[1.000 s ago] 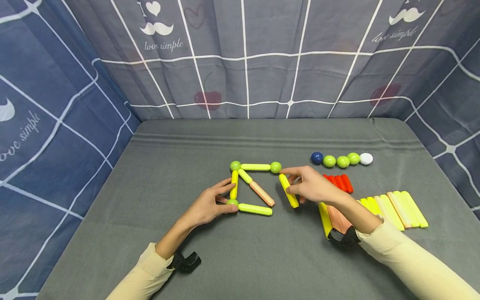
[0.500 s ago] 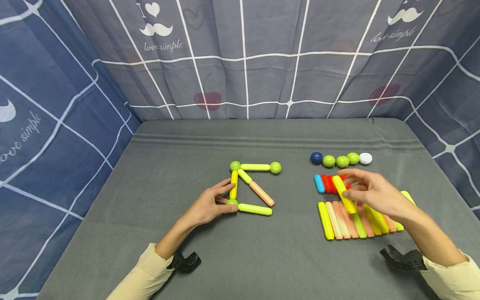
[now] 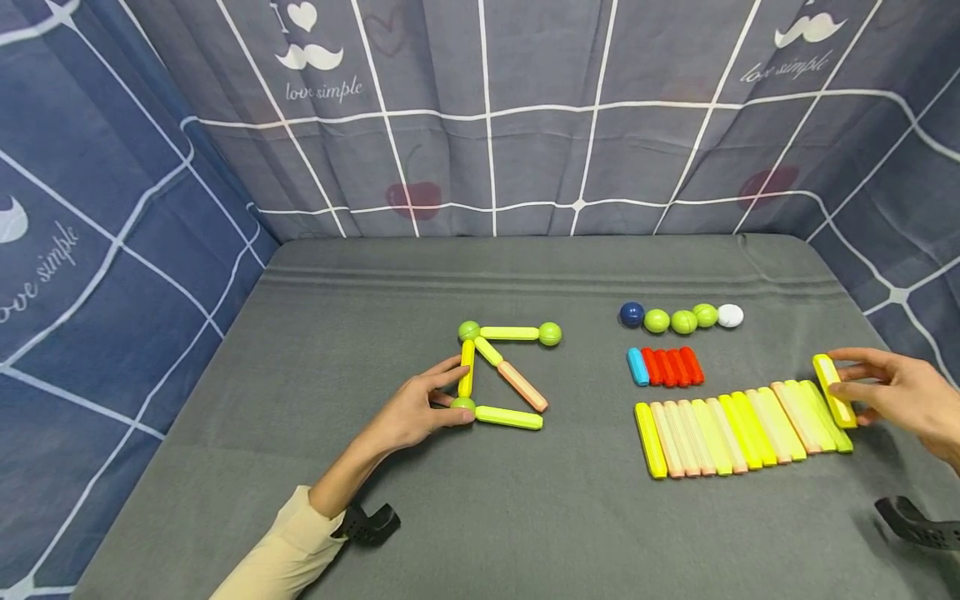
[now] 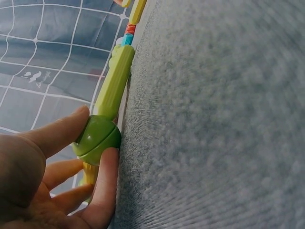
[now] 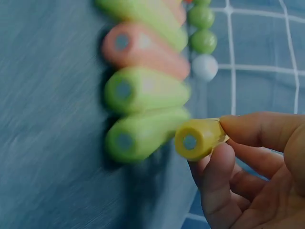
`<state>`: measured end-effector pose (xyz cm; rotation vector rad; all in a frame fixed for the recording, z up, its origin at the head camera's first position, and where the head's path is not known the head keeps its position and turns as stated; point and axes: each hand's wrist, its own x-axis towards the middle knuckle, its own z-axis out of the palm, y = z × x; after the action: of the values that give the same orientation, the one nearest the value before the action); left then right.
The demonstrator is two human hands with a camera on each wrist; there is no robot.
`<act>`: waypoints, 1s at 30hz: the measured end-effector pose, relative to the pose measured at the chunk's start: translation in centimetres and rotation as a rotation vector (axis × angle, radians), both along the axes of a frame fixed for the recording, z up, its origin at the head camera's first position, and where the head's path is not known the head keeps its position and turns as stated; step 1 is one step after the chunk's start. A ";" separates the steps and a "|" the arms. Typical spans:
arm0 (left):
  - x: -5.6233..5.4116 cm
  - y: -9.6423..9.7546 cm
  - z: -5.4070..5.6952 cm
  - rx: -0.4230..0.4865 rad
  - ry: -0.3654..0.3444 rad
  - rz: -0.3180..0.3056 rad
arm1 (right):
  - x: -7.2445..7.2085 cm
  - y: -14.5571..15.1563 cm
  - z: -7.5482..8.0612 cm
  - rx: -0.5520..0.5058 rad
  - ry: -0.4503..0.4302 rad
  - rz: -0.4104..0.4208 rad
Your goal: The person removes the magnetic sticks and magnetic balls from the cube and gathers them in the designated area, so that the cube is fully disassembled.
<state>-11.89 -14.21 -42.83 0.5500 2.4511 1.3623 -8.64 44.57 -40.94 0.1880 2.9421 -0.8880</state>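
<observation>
Lying left of the right hand (image 3: 900,402) is a row of magnetic-looking rods (image 3: 741,429), aligned probably for easy picking. Beside the left hand (image 3: 417,407) lies a rod-and-ball frame (image 3: 522,386). Pinched in the right hand, a yellow rod (image 3: 827,375) is at the row's end. The left hand grips the frame's near green ball (image 4: 99,137), seemingly to steady it. No container shows.

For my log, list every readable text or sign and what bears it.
"I" and white heart: gridded grey fabric curtain, back left.
"love simple": that curtain, left and right.
"ove simple" (cut off): gridded blue fabric curtain, left.
Left wrist view: white print, too blurred.
</observation>
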 end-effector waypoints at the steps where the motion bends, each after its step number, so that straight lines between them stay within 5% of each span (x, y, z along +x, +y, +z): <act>1: 0.0 0.0 0.0 0.000 0.001 -0.001 | 0.1 0.7 -0.5 0.000 -0.012 -0.013; 8: 0.0 0.1 0.1 -0.011 0.004 0.006 | -0.3 2.8 -2.9 0.051 -0.063 -0.058; 17: 0.0 0.1 0.0 -0.007 0.012 0.002 | -0.5 3.6 -3.7 0.066 -0.119 -0.063; 24: 0.0 0.2 0.1 -0.009 0.001 0.005 | 0.3 0.9 -1.1 0.086 -0.023 -0.069; 30: 0.0 0.1 0.1 0.006 0.007 -0.005 | 0.6 -3.5 1.3 0.014 0.086 0.054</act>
<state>-11.89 -14.07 -42.71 0.5628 2.4502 1.3692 -8.01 41.10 -39.64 0.0726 3.0171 -0.8898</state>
